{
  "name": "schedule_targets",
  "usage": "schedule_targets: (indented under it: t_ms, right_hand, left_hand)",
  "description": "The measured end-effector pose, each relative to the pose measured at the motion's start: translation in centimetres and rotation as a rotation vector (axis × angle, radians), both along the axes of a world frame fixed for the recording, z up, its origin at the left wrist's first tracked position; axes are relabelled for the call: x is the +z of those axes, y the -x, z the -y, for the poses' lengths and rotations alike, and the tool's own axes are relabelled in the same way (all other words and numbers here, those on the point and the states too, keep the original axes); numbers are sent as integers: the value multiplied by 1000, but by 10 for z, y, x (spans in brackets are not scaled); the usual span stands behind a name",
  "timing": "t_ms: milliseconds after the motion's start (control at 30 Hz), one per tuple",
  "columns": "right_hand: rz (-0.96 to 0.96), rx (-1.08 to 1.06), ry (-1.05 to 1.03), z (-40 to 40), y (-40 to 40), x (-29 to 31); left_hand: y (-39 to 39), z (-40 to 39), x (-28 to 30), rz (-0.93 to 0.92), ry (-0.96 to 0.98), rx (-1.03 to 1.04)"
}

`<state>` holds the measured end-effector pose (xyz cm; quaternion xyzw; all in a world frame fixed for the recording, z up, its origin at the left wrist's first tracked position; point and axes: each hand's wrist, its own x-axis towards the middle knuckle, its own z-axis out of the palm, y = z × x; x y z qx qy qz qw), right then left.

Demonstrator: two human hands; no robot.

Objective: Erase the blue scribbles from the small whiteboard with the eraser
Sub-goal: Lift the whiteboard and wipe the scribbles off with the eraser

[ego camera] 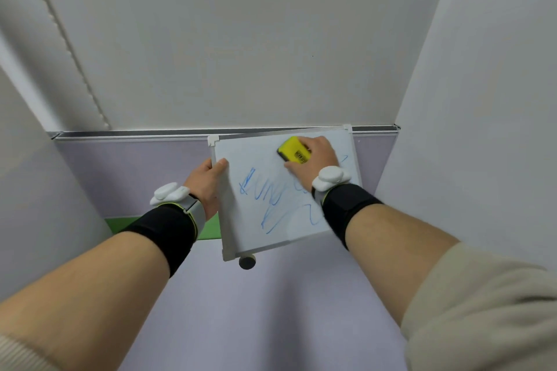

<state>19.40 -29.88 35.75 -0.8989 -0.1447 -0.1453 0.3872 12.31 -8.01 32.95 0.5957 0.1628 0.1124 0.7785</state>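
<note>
A small whiteboard (250, 156) with a pale frame is held tilted above the lilac desk. My left hand (206, 181) grips its left edge, thumb on the front face. Blue scribbles (271, 199) cover the middle and lower part of the board, and a short stroke shows near the right edge. My right hand (313, 159) presses a yellow eraser (294, 150) against the upper right area of the board, which looks wiped white around it. My right wrist hides part of the scribbles.
A small dark round object (247, 262) lies on the lilac desk (256, 310) just below the board's lower edge. A green strip (211, 227) runs behind the left hand. White partition walls (482, 99) close in on both sides and the back.
</note>
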Motion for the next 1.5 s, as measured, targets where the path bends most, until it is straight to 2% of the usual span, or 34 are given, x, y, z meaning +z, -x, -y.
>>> schedule_targets:
  t_ms: [100, 267, 367, 433, 533, 600, 733, 833, 900, 1000, 1067, 1167, 1267, 1367, 1500]
  right_hand:
    - [-10, -49, -11, 1, -3, 8]
    - [54, 182, 40, -71, 44, -11]
    - [77, 235, 80, -74, 46, -11]
    - [88, 204, 107, -51, 31, -2]
    - [54, 4, 75, -11, 5, 8]
    - [64, -30, 85, -10, 6, 8]
    - [152, 230, 178, -64, 51, -8]
    - [187, 323, 217, -59, 55, -10]
    - [212, 221, 224, -30, 36, -1]
    - [137, -70, 113, -2, 11, 11]
    - [163, 26, 121, -25, 22, 9]
    - [195, 343, 266, -70, 64, -9]
    - [222, 425, 299, -50, 59, -9]
    - [213, 249, 286, 2, 21, 11]
    - [148, -66, 111, 48, -18, 18]
  left_hand:
    - [-2, -1, 0, -3, -21, 22]
    - [-15, 14, 10, 29, 17, 8]
    - [-15, 5, 11, 33, 38, 14]
    - [-11, -5, 11, 39, 61, 17]
    - [-8, -16, 11, 40, 76, 40]
    - [-8, -13, 14, 57, 82, 39]
    - [-12, 0, 23, 65, 75, 59]
    - [-9, -5, 24, 40, 52, 56]
    - [-5, -13, 22, 26, 45, 42]
    - [-1, -13, 19, 6, 27, 27]
    - [-1, -5, 20, 22, 45, 28]
    - [-5, -2, 22, 29, 55, 22]
    - [0, -14, 22, 36, -2, 51]
    - [4, -32, 15, 15, 48, 65]
    - [7, -44, 4, 2, 47, 75]
